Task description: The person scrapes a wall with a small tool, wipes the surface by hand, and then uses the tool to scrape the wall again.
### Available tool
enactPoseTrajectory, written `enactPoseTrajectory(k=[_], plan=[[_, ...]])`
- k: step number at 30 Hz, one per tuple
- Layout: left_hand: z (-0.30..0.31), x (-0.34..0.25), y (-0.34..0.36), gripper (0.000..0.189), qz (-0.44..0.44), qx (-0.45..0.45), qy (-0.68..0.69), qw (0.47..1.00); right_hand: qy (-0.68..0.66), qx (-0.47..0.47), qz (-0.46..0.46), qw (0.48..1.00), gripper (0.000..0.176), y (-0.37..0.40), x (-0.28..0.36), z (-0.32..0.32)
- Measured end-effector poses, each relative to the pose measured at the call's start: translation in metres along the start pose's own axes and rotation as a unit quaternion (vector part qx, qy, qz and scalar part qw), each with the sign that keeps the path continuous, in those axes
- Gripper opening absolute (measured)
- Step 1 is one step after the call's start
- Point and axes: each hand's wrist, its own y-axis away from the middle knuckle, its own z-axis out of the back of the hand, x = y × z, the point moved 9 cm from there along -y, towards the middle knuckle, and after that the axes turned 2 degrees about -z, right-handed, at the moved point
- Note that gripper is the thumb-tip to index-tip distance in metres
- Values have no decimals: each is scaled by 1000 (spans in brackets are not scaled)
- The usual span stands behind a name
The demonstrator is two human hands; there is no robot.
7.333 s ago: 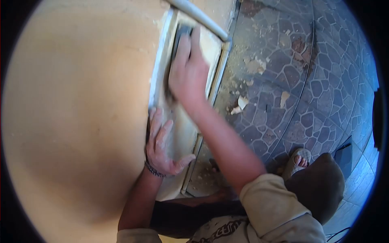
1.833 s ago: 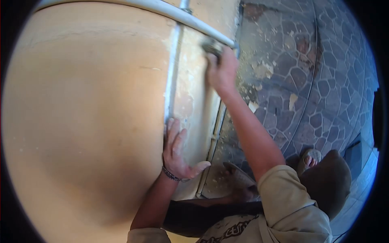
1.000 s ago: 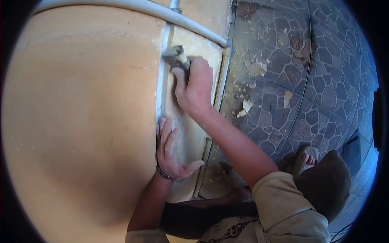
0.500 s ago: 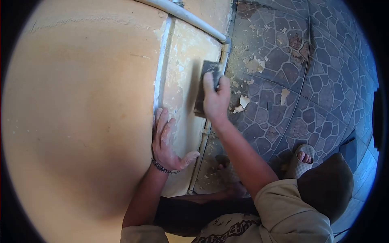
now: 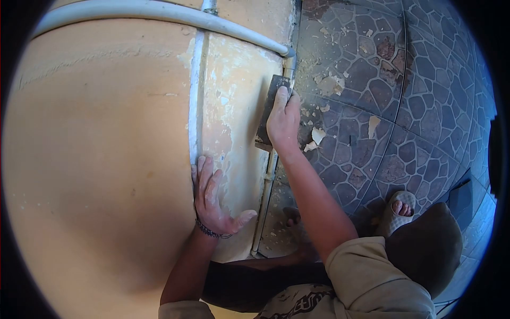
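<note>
Near the middle, my right hand [image 5: 283,123] grips a dark, flat rectangular tool [image 5: 270,109], thumb along its top. The tool lies over the right side of the lower wall panel [image 5: 239,95], whose paint is patchy and worn. My left hand [image 5: 211,203] rests with fingers spread on the wall, its fingertips at the lower end of a pale ledge strip [image 5: 195,101]. That hand holds nothing, and whitish dust covers its fingers. A dark bracelet is on the left wrist.
A pale pipe [image 5: 154,10] crosses the wall at the top and meets a thin pipe [image 5: 270,175] along the wall's foot. Paint flakes [image 5: 330,85] lie on the stone-patterned floor [image 5: 361,138]. My sandalled foot [image 5: 398,210] stands at the lower right.
The view has shifted, showing more of the upper pipe. My right hand and the tool sit closer to the panel's right edge. My left hand stays on the wall.
</note>
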Motion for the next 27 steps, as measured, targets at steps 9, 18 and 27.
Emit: enactPoseTrajectory(k=[9,18,27], plan=[[1,4,1,94,-14,-11,30,999,21,-47,290,956,18,36,98,-37],[0,3,1,97,-1,2,23,1000,-3,-36,361,932,17,38,98,-36],[2,2,2,94,-4,-6,15,1000,-27,25,398,917,30,62,108,-42]])
